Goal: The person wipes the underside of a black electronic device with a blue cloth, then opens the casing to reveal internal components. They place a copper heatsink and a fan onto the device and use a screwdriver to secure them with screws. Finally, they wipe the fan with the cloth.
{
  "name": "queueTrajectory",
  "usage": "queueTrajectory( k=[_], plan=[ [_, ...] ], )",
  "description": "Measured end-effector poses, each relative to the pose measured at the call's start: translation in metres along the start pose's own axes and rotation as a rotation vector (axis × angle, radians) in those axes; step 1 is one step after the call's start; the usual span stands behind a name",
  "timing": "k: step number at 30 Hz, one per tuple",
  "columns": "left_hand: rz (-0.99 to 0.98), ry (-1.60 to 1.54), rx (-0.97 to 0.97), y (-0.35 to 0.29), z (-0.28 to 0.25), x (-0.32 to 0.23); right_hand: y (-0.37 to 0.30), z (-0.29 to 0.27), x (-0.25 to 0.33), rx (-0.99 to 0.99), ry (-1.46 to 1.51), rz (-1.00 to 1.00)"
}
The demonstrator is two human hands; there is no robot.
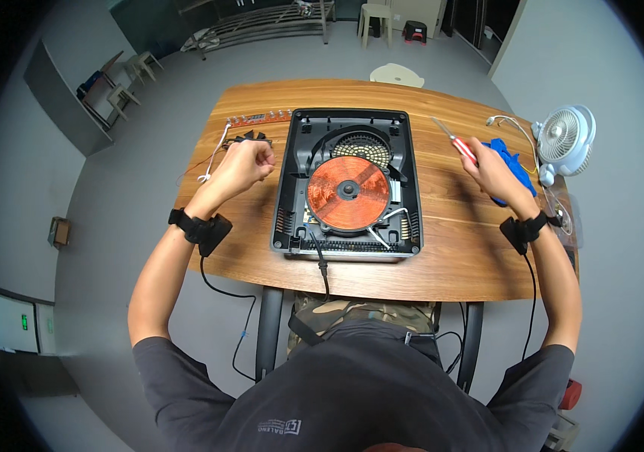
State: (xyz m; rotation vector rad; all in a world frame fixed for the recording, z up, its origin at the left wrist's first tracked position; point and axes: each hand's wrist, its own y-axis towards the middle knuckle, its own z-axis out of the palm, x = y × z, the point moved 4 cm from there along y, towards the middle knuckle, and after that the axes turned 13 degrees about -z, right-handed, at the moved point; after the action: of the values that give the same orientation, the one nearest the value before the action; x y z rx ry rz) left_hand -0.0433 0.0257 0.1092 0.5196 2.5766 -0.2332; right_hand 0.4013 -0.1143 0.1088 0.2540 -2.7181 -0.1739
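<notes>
An opened induction cooker lies on the wooden table in front of me, its black housing facing up. Inside it sits a round copper coil, with a round vent grille behind it. My right hand, to the right of the housing, is closed around a screwdriver with a red and white handle; its metal shaft points to the far left. To the left of the housing, my left hand has its fingers curled together. Anything small in them is hidden. Just beyond it lies a small black fan, partly covered by the hand.
A circuit board strip with a white cable lies at the far left of the table. Blue cloth is beside my right hand. A white fan stands at the right edge. The cooker's power cord hangs over the front edge.
</notes>
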Motion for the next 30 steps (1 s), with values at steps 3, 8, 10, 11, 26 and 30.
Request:
queueTrajectory(
  k=[3,8,10,11,26,30],
  plan=[
    [0.102,-0.013,0.018,0.013,0.008,-0.031,0.018,-0.01,0.025,0.009,0.061,-0.243],
    [0.099,-0.035,0.114,0.022,0.013,-0.079,0.029,-0.011,0.07,0.034,0.06,-0.48],
    [0.134,-0.085,0.111,0.023,0.019,-0.081,0.032,-0.007,0.081,0.072,0.083,-0.474],
    [0.145,-0.101,0.104,0.023,0.022,-0.082,0.033,-0.002,0.08,0.061,0.111,-0.502],
    [0.099,-0.232,0.265,0.01,0.046,-0.095,0.015,0.03,0.072,0.015,0.163,-0.533],
    [0.09,-0.231,0.248,0.009,0.046,-0.098,0.013,0.031,0.073,0.026,0.179,-0.525]
  ],
)
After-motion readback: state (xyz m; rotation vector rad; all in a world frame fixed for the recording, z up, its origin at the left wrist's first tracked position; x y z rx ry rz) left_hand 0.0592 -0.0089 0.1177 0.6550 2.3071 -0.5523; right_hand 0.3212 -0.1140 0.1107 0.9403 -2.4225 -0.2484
